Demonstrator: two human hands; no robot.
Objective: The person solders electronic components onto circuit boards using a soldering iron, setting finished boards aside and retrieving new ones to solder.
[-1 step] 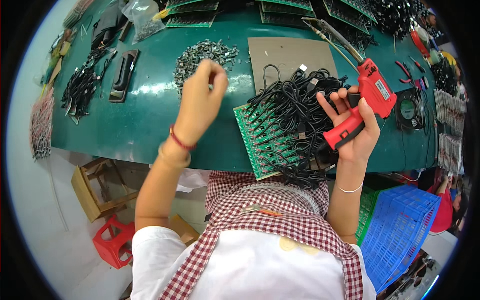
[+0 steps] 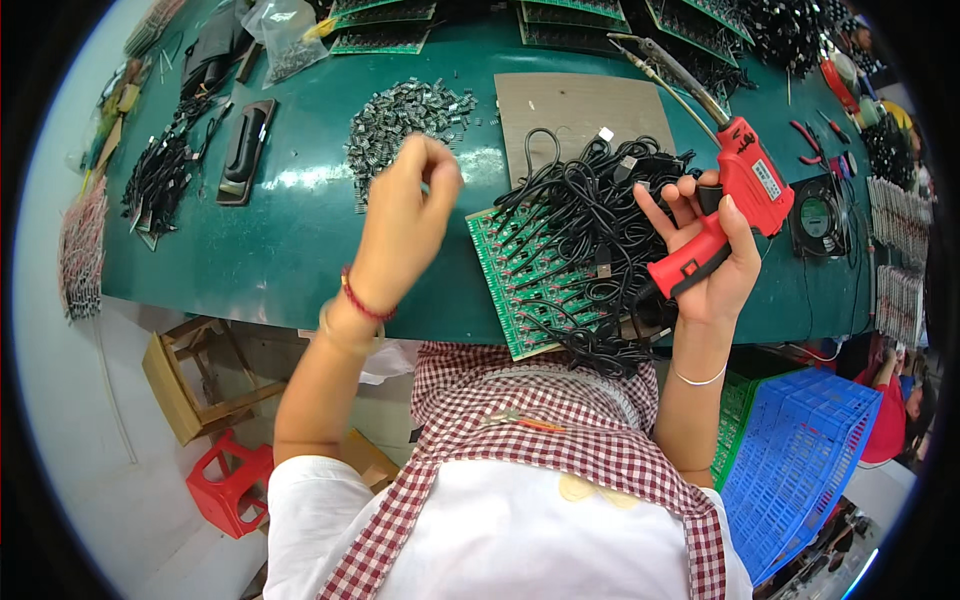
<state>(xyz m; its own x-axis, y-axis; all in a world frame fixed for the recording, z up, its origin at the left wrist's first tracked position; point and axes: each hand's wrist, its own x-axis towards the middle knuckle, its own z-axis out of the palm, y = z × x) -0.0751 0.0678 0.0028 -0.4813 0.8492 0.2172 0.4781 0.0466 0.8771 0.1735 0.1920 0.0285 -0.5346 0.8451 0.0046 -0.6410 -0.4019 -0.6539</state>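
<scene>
My right hand (image 2: 715,262) grips a red soldering gun (image 2: 757,182) by its handle, its metal tip pointing up and to the left. Below and left of the gun, a tangle of black USB cables (image 2: 600,215) lies over a green circuit board panel (image 2: 500,275) with rows of small boards. My left hand (image 2: 408,212) hovers over the table near a pile of small metal connectors (image 2: 400,112). Its fingers are curled together, and whatever may be between them is hidden.
A brown board (image 2: 580,105) lies behind the cables. Stacked circuit panels (image 2: 380,40) stand at the back. On the left are a black-handled block (image 2: 245,150) and a cable bundle (image 2: 160,185). A small fan (image 2: 820,215), red pliers (image 2: 806,140) and a blue crate (image 2: 800,450) are rightward.
My left hand has shifted slightly toward me and to the right, away from the connector pile. The right hand and soldering gun stay almost in place.
</scene>
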